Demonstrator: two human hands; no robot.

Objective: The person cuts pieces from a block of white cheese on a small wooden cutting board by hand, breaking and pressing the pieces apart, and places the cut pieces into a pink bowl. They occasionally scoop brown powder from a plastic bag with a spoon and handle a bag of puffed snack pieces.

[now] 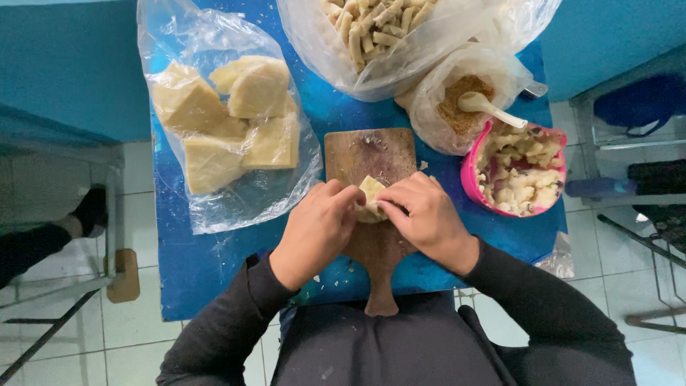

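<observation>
A small pale piece of dough or cheese is pinched between both hands over a brown wooden cutting board on a small blue table. My left hand grips it from the left, fingers curled. My right hand grips it from the right, fingertips on its near edge. Most of the piece is hidden by my fingers. The board's handle points toward my body.
A clear plastic bag with several large pale blocks lies at left. At the back sits a bag of finger-shaped pieces, a bag of brown crumbs with a spoon, and a pink bowl of pale chunks at right. Metal furniture stands on tiled floor.
</observation>
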